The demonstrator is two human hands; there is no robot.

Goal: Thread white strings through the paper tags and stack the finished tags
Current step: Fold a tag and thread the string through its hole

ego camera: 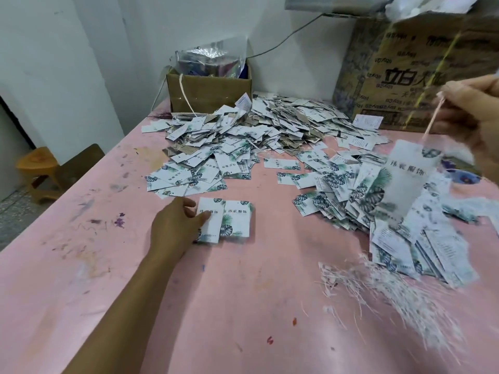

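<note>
The right hand (pixel 475 114) pinches a white string (pixel 433 117). A blurred leaf-print tag (pixel 405 184) reading 伟宸服饰 dangles from it over the heaped tags (pixel 337 184). The left hand (pixel 175 225) pinches a small tag stack (pixel 213 230) on the pink bench (pixel 243 306) — the carton (pixel 405 71) behind reads 立白.

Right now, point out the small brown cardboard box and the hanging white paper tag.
Small brown cardboard box (pixel 208 91): head view, front wall.
Hanging white paper tag (pixel 410 182): head view, printed face.
</note>
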